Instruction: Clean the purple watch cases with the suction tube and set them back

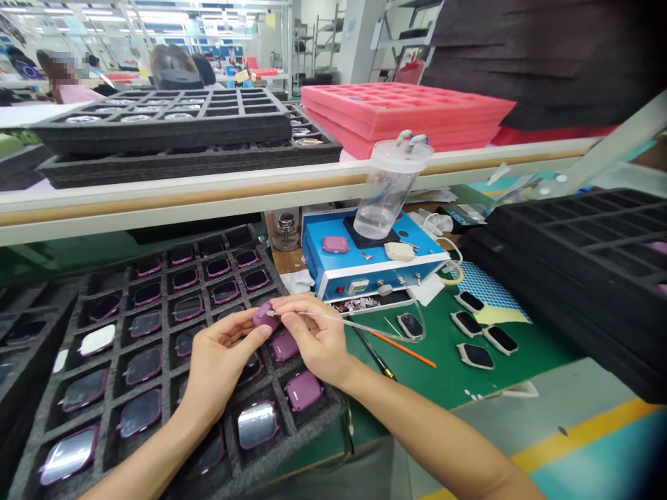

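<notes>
My left hand holds a small purple watch-like casing between thumb and fingers. My right hand pinches a slim pen-like nozzle whose tip meets that casing. Its clear tube runs off to the right towards a blue bench unit. Both hands are above a black foam tray with square compartments. It holds several purple casings, some glass side up, others showing their purple backs.
Right of the tray, a green mat carries several black-faced parts and a screwdriver. The blue unit carries a clear canister. A white shelf above holds black trays and pink foam trays.
</notes>
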`<state>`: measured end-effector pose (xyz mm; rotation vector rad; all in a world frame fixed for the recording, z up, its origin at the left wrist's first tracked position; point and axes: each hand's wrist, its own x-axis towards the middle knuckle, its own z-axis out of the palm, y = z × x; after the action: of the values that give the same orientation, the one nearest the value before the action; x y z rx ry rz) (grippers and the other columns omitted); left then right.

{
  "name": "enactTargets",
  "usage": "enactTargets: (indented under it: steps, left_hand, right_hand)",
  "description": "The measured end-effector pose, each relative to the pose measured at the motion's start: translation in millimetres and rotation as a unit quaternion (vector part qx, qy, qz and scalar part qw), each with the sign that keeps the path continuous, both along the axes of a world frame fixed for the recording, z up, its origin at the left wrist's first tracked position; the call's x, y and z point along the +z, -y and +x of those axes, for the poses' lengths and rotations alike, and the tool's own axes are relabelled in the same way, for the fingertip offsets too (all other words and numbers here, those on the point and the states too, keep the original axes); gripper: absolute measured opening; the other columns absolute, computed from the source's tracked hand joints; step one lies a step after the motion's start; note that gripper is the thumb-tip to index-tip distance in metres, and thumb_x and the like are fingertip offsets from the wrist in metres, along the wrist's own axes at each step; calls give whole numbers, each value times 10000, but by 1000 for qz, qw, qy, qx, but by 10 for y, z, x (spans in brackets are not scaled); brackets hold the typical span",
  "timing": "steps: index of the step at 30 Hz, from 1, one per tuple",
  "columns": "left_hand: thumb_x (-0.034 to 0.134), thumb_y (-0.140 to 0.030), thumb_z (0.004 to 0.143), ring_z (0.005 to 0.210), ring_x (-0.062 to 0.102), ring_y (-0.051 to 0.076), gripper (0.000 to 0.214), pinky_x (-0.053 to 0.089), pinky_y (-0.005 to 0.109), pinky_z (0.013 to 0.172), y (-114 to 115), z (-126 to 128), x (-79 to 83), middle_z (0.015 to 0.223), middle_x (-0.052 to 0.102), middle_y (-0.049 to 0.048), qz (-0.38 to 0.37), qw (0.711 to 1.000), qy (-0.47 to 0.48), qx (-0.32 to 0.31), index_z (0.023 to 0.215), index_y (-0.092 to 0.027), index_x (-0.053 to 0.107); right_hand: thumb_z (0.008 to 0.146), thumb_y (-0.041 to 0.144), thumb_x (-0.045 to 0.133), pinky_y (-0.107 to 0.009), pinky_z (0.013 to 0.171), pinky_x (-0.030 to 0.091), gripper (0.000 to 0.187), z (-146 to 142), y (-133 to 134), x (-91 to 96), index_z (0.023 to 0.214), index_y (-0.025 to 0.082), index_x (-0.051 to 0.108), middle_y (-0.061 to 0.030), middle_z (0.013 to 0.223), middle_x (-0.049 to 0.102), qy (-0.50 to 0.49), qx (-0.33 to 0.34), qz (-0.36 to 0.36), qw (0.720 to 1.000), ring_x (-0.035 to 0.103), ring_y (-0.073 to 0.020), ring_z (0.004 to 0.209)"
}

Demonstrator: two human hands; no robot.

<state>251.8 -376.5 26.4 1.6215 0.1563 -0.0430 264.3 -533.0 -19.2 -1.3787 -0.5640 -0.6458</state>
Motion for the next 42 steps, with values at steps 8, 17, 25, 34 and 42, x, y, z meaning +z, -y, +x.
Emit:
enactTargets:
  steps: [8,17,25,34,42]
  left_hand:
    - [947,-396,558,809,702,81,546,556,101,736,3,-2,17,956,779,43,0,1000,-4,-5,1014,-149,776]
    - [943,-396,577,803,702,74,510,561,99,749,-5,4,3,950,780,30,2,1000,1,-9,1004,-169,781]
    - [952,-389,557,802,702,82,532,564,111,743,2,-9,19,952,780,41,-11,1000,0,-12,1001,-153,776]
    - [952,-400,549,809,702,99,569,564,131,741,16,-11,26,954,778,62,-13,1000,-5,-15,1011,-128,764]
    - [955,-412,539,807,699,94,599,565,129,747,8,-13,33,959,778,62,-8,1000,-11,-11,1024,-122,759]
  right_hand:
    - [975,138,596,-368,914,564,135,6,-4,-2,989,191,719,-75,1025,723,2,-2,0,1000,694,-194,1005]
    - [977,142,590,-368,911,566,136,15,2,4,985,185,719,-80,1024,721,0,-1,-2,1000,692,-193,1003]
    - [986,167,585,-368,918,574,127,0,7,-3,986,192,710,-76,1023,724,-3,-5,-9,1000,695,-192,1014]
    - [989,171,584,-372,921,576,132,-7,4,-17,988,197,714,-72,1024,722,-11,2,-5,1000,696,-199,1026]
    - [982,155,591,-368,920,573,129,-6,-6,-15,988,191,714,-76,1024,721,-11,5,0,1000,695,-196,1021]
